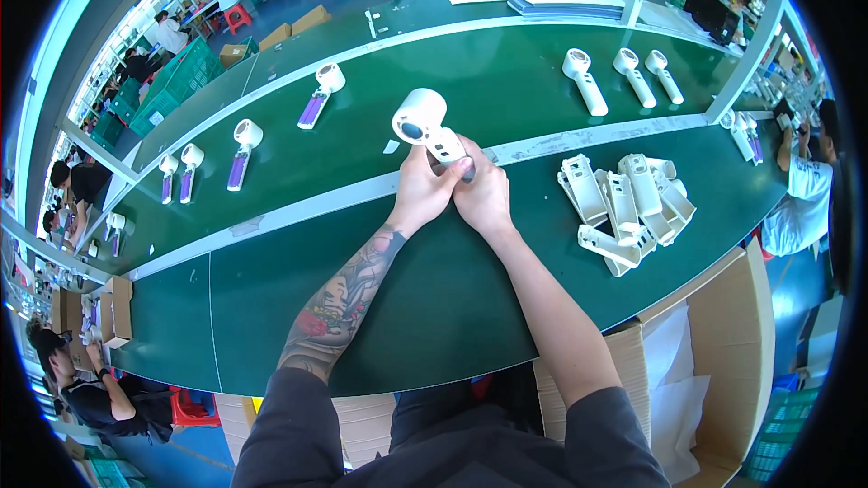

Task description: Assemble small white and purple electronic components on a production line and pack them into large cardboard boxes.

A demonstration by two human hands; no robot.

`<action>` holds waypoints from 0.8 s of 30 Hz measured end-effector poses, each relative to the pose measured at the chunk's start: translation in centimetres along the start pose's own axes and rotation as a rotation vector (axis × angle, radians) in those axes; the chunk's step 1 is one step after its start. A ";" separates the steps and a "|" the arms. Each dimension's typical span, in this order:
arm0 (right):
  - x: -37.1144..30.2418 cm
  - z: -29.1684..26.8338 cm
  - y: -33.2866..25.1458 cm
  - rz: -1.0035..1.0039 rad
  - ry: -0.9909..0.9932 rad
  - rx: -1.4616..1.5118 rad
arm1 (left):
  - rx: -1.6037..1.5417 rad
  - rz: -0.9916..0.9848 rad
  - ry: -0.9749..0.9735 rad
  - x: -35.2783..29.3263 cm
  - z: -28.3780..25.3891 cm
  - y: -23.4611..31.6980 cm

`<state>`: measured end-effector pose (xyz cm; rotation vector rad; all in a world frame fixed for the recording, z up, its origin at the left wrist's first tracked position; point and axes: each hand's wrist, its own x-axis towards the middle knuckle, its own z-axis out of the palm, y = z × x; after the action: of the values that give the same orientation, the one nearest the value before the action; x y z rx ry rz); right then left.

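Both my hands hold one white handheld fan [423,115] with a thick round head, tilted over the metal strip of the bench. A dark round opening shows on its head. My left hand [423,188] closes on the handle from the left, thumb laid across its lower end. From the other side my right hand [484,194] wraps that same end, its fingers partly hidden behind it. To the right lies a heap of white handle covers [624,203], hollow shells piled loosely. Farther left, a similar fan [323,95] has its handle open on a purple insert.
More purple-handled fans [240,154] lie along the belt at left. Several fans with closed white handles [586,81] lie at back right. An open cardboard box [723,352] stands by the bench's near right edge. Seated people work at both ends; metal posts frame the bench.
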<state>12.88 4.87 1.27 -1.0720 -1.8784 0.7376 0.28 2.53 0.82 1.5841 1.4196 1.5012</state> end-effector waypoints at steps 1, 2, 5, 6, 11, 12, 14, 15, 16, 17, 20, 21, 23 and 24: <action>0.2 -0.2 -0.3 -0.007 0.003 0.003 | 0.003 0.007 0.003 0.2 -0.4 -0.2; 0.3 -0.7 -0.3 0.098 -0.058 0.262 | 0.011 0.003 0.036 0.5 -0.9 -0.6; 0.1 -2.6 0.7 0.427 -0.266 1.033 | 0.029 -0.023 0.145 0.5 -2.2 -3.0; 0.2 -3.4 1.6 0.427 -0.258 1.028 | 0.107 0.036 0.280 1.3 -2.6 -3.9; 1.4 -4.6 3.7 0.522 -0.376 1.435 | 0.854 0.104 0.615 6.1 -13.0 -11.7; 1.9 -4.2 2.8 0.524 -0.259 1.340 | 0.924 -0.007 0.662 6.7 -15.5 -13.3; 3.1 -4.3 1.6 0.529 -0.015 1.128 | 0.962 0.042 0.696 7.3 -18.1 -14.8; 3.4 -4.9 1.6 0.532 0.104 1.010 | 0.992 0.054 0.713 7.3 -18.2 -15.2; 3.3 -6.7 1.2 0.436 0.061 0.791 | 0.980 0.059 0.705 7.9 -18.7 -15.0; 3.1 -8.9 0.8 0.342 0.015 0.573 | 1.001 0.010 0.627 8.5 -19.3 -14.7; 2.2 -13.5 1.1 0.012 0.002 -0.527 | 1.074 -0.146 0.400 9.1 -21.2 -13.8; 1.8 -13.9 1.3 0.080 -0.037 -0.675 | 1.168 -0.103 0.362 9.3 -22.0 -13.5; 1.0 -14.4 3.0 0.144 -0.075 -0.826 | 1.259 -0.062 0.328 10.2 -21.7 -12.5; 0.7 -14.8 4.6 0.088 -0.093 -0.924 | 1.168 -0.179 0.264 11.2 -19.7 -11.3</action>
<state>27.39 8.93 5.02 -1.6950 -2.3160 -0.0988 -23.61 10.84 -0.40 1.7566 2.7966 0.7473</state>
